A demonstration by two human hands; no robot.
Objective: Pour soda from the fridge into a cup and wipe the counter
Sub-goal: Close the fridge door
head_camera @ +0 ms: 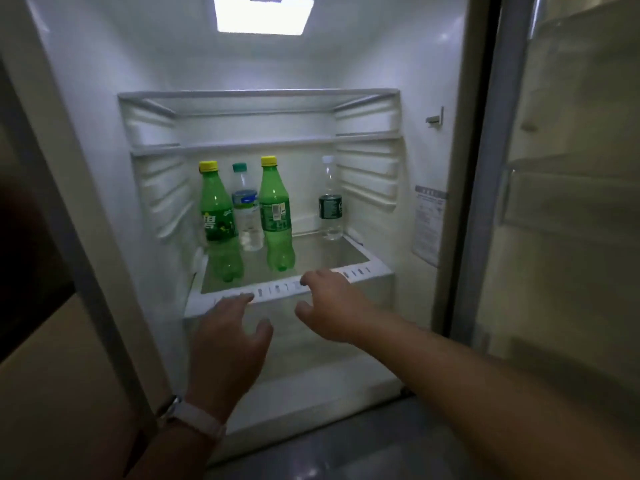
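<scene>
The fridge stands open with its light on. Two green soda bottles with yellow caps stand on a glass shelf [349, 271]: one at the left [219, 223], one nearer the middle [276, 216]. Between them, further back, is a clear water bottle with a green cap [246, 213]. Another clear bottle with a dark green label [330, 202] stands at the back right. My left hand [230, 341] is open, fingertips at the shelf's front edge below the left soda bottle. My right hand [329, 303] is open too, fingers resting on the shelf's front edge.
The fridge door [571, 202] hangs open on the right with its door bins. Two bare shelves [259, 143] sit above the bottles. A dark wall edge borders the fridge on the left. A watch with a white strap [194, 417] is on my left wrist.
</scene>
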